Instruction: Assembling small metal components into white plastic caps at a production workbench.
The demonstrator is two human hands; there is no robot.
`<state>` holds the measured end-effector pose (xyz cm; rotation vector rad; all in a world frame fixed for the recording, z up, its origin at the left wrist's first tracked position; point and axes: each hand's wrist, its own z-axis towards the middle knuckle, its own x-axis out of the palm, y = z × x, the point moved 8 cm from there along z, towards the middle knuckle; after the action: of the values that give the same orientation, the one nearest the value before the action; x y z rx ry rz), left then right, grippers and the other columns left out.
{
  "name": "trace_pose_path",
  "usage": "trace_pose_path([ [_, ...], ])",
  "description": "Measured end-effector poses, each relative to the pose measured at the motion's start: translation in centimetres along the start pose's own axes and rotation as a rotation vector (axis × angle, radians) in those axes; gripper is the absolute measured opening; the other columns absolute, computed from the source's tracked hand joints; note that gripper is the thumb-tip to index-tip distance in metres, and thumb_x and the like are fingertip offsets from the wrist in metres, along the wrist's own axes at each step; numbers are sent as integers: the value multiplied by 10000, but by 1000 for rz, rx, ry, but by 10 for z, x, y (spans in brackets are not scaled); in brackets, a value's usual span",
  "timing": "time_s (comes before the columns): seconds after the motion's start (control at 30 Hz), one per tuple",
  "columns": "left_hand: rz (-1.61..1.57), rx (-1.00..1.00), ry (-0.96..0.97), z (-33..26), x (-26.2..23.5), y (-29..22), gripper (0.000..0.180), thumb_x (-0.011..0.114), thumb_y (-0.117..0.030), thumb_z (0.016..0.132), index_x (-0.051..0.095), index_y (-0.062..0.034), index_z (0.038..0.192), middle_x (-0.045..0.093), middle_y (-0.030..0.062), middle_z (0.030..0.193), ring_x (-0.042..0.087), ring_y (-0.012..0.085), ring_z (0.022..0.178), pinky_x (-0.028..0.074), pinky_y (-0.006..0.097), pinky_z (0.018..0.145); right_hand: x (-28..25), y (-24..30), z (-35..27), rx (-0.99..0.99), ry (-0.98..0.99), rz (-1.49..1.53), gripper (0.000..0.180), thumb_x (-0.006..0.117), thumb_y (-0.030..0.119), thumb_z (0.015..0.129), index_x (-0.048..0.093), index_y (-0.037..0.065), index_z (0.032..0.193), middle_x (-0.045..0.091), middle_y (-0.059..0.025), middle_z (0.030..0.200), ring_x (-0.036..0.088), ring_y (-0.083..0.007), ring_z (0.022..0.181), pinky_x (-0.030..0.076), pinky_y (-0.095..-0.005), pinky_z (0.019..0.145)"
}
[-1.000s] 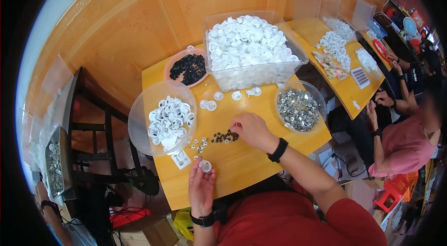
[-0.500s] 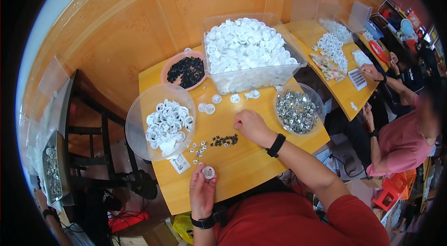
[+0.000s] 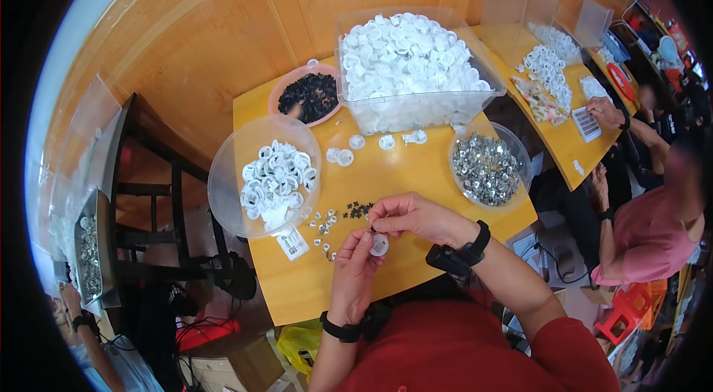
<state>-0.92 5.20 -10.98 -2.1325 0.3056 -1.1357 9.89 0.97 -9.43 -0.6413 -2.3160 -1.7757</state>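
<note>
"What's biggest on your feed?"

"The yellow wooden table [image 3: 408, 173], filling the middle of my view. On it, at top centre, I have a clear rectangular plastic bin [image 3: 379, 122] heaped with white plastic parts [image 3: 412, 58]."

"And the bowls?"

"I see a wide clear round plastic bowl [image 3: 223, 188] of white plastic rings [image 3: 275, 178] left of centre. Right of centre I get a smaller clear round bowl [image 3: 514, 137] of shiny silver metal parts [image 3: 486, 167]. The pink round dish [image 3: 281, 82] with black parts [image 3: 310, 93] lies up and left of the bin's front corner."

"Now the hands."

"Both are just below centre. The right hand [image 3: 412, 217] has its fingertips drawn in narrow; I can't tell whether they grip anything. The left hand [image 3: 354, 277] pinches a white round plastic disc [image 3: 379, 246] by its left side."

"Where exactly is that disc?"

"At the left hand's fingertips, to their right in the frame, and right under the right hand's fingertips. I make it raised over the table's near part."

"Anything smaller?"

"Little silver-and-white pieces [image 3: 324, 222] lie scattered up and left of the disc, and tiny black star-shaped parts [image 3: 356, 210] sit just left of the right hand."
</note>
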Motion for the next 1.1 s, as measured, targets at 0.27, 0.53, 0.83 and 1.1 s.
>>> trace_pose_path([
  [0.27,-49,-22,-30,-2,-4,6,105,571,-178,940,608,-97,996,628,-10,895,562,70,768,429,207,671,8,25,-10,-308,-93,-432,135,616,117,888,645,9,964,631,-34,861,587,-109,810,469,-258,702],
  [0.53,-85,-23,-93,-9,-6,8,82,570,-171,939,605,-103,967,627,-15,900,571,75,782,443,213,679,28,44,-32,-599,-177,-795,103,598,61,855,635,7,934,604,-118,883,611,-274,805,489,-333,697],
  [0.83,-81,-12,-86,-12,-2,7,96,560,-176,944,603,-93,968,624,-9,892,569,77,777,448,214,662,28,42,-37,-634,-274,-771,93,585,82,852,626,10,895,584,-115,905,602,-299,810,484,-361,702],
  [1.1,-70,-38,-80,-12,-9,9,110,565,-166,940,613,-79,986,625,-5,885,568,74,767,447,210,656,37,47,-43,-684,-277,-1028,119,619,63,827,633,23,938,585,-118,981,610,-297,835,495,-343,709],
])
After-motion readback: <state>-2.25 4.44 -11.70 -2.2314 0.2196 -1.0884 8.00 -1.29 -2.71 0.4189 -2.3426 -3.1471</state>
